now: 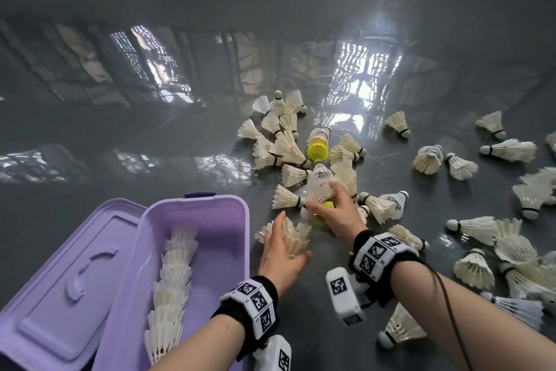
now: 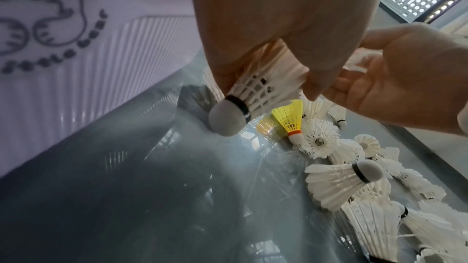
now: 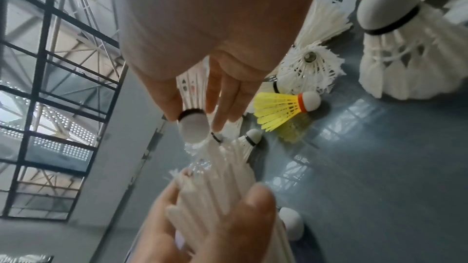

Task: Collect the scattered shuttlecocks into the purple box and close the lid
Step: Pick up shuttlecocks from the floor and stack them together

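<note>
the left hand (image 1: 281, 253) is gripping a white shuttlecock (image 1: 294, 238) just right of the purple box (image 1: 210, 220), its fingers and thumb curling round the feather skirt. in the left wrist view this shuttlecock's cork tip (image 2: 228, 119) is pointing down toward the grey floor (image 1: 150, 130), close above it.

the right hand (image 1: 337, 208) is reaching into the pile just beyond the left hand and is pinching another white shuttlecock (image 1: 319, 187) by the feathers near its cork. in the right wrist view its thumb and fingers (image 3: 228, 99) are lying on both sides of the black band, with the cork (image 3: 193, 129) pointing toward the open skirt held in the left hand.

a yellow shuttlecock (image 3: 281, 110) with an orange band is lying on its side on the floor just beside the right hand. a second yellow one (image 1: 317, 149) is sitting farther off in the pile.

the purple box is standing open at the lower left, with a long nested row of white shuttlecocks (image 1: 171, 274) lying along its bottom. its lid (image 1: 66, 274) is lying flat, hinged open to the left of the box.

many loose white shuttlecocks (image 1: 481, 235) are lying scattered over the floor to the right and ahead of the hands, most on their sides. both wrists are wearing black bands with square printed markers (image 1: 377, 252).
</note>
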Demonstrator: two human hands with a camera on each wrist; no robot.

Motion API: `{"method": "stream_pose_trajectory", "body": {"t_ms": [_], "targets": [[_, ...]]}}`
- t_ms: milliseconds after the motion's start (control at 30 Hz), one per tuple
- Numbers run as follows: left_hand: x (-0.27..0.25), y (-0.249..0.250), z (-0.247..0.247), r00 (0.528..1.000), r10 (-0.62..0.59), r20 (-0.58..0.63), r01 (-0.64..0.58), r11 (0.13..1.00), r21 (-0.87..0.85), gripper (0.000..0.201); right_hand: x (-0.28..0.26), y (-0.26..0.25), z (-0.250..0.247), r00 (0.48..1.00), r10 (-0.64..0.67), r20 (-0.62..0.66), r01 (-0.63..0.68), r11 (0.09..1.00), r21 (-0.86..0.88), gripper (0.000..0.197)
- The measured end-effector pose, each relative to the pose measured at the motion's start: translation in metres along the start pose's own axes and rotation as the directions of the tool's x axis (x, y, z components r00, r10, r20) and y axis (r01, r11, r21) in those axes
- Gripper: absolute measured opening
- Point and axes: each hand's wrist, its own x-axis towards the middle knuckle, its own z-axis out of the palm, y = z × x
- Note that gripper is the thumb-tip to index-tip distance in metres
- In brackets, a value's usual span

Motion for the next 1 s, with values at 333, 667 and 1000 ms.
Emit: {"method": "stream_pose_trajectory", "body": {"t_ms": [333,667,1000], "targets": [[-0.003,-0.003,-0.005,0.999,0.026,-0.033,-0.027,0.999,-0.031,0.103,-0.014,0.001,0.011,0.970,0.054,0.238,0.019,0.956,-0.293,0.048],[-0.004,0.009,-0.011,0.990,0.127,0.058,-0.136,0.971,0.199,0.121,-0.007,-0.007,0.028,0.957,0.096,0.275,0.025,0.914,-0.404,0.036],[-0.003,-0.009,0.001,0.992,-0.118,0.040,0.109,0.977,0.183,0.106,0.000,-0.022,0.043,0.973,-0.083,0.213,0.178,0.860,-0.479,0.031]]}}
